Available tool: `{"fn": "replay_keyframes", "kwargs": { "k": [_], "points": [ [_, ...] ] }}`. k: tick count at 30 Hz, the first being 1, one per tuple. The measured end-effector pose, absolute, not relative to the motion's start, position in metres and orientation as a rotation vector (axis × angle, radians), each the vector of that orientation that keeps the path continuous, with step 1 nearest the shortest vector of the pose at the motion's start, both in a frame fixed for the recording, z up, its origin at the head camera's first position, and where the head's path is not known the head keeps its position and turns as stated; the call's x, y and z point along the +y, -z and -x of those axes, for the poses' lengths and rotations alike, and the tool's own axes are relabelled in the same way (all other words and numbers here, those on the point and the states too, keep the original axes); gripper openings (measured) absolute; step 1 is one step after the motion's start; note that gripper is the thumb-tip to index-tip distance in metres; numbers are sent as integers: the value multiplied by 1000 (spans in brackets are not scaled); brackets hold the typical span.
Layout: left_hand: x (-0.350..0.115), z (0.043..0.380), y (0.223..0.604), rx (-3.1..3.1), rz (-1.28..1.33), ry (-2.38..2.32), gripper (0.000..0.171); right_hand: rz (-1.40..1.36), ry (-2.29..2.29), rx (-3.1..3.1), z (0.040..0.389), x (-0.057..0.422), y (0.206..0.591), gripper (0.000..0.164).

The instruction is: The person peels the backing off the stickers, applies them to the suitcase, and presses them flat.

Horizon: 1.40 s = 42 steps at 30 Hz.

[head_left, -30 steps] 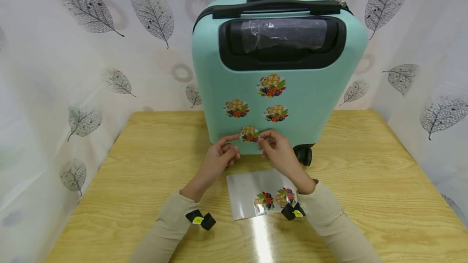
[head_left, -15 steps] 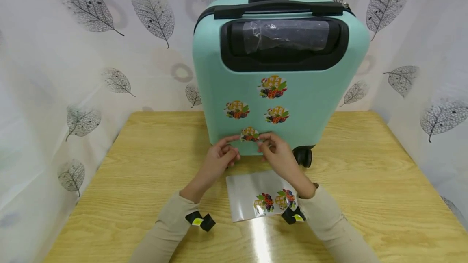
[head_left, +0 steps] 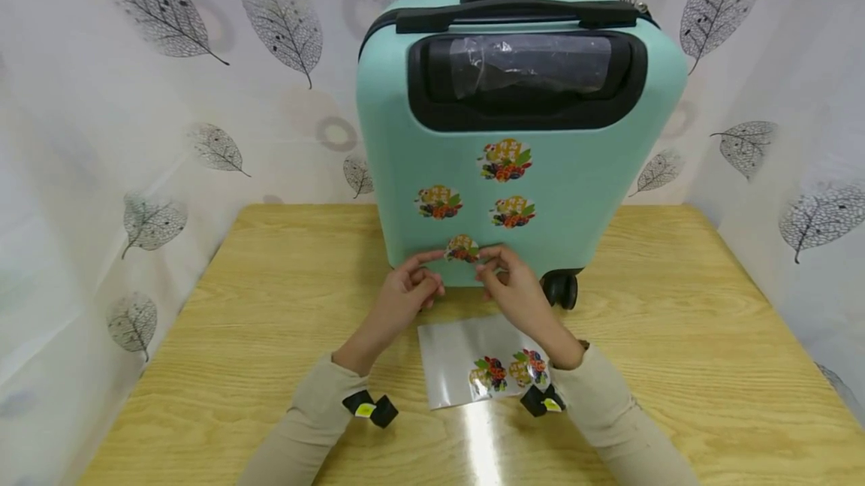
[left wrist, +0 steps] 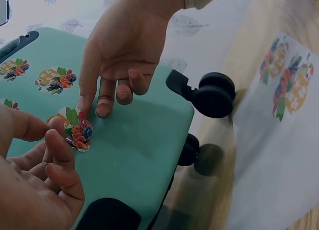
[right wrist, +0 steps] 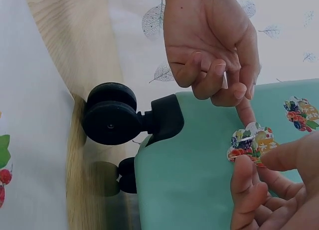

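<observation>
A mint-green suitcase (head_left: pixel 574 178) stands on a wooden table, with several round fruit stickers on its face. The lowest sticker (head_left: pixel 462 249) lies close against the suitcase, between both hands. From the left, the straight index finger of the left hand (head_left: pixel 399 294) touches its edge; the other fingers curl loosely below. On the opposite side, the right hand (head_left: pixel 520 291) pinches the sticker's edge between thumb and index finger. In the right wrist view, the right fingertips overlap the sticker (right wrist: pixel 247 140). Part of the sticker (left wrist: pixel 79 135) is hidden by fingers in the left wrist view.
A glossy backing sheet (head_left: pixel 449 358) with two stickers lies on the table (head_left: pixel 284 306) in front of the suitcase. The suitcase's black wheel (head_left: pixel 561 289) is at its lower right. A leaf-patterned cloth (head_left: pixel 284 125) hangs behind and along the sides.
The view has shifted very slightly. Both hands and the sticker keep nearly the same place; the right thumb sits a little lower on the sticker's edge than before.
</observation>
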State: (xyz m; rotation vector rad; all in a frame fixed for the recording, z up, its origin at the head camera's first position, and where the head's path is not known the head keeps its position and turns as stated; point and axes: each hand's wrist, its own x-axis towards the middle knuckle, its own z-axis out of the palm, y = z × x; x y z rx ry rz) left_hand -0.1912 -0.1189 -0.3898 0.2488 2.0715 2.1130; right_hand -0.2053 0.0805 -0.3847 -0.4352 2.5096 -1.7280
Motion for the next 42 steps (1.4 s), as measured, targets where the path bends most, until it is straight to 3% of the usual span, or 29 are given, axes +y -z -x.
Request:
{"fn": "replay_keyframes", "kwargs": {
  "k": [16, 28, 42],
  "points": [
    [-119, 190, 391, 2054, -227, -2120, 39, 418, 1734, 2487, 205, 81, 384, 22],
    [-119, 191, 391, 2074, -252, -2109, 42, 417, 1713, 2490, 204, 83, 383, 29],
    [-130, 186, 388, 2335, -510, -1754, 53, 529, 1554, 2537, 195, 94, 382, 44]
  ]
}}
